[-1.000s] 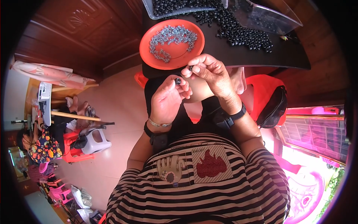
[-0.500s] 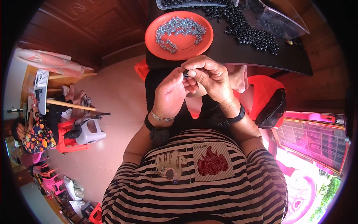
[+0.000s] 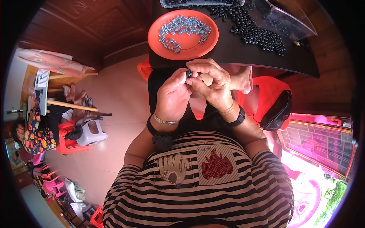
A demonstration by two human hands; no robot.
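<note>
My left hand and my right hand meet above my lap, just below the edge of a black table. Between their fingertips they pinch one small black round part. An orange plate on the table right above my hands holds several small silvery metal pieces. To its right, several loose black round parts lie spread on the tabletop. I wear a bracelet on the left wrist and a black band on the right.
A clear plastic tray lies at the table's far right, another clear container at the top edge. A black bag rests on a red stool at my right. A person in flowered clothes sits far left by red and grey stools.
My hands have closed together and shifted slightly right and up toward the table edge; the small black part stays pinched between them. The view has tilted a little.
</note>
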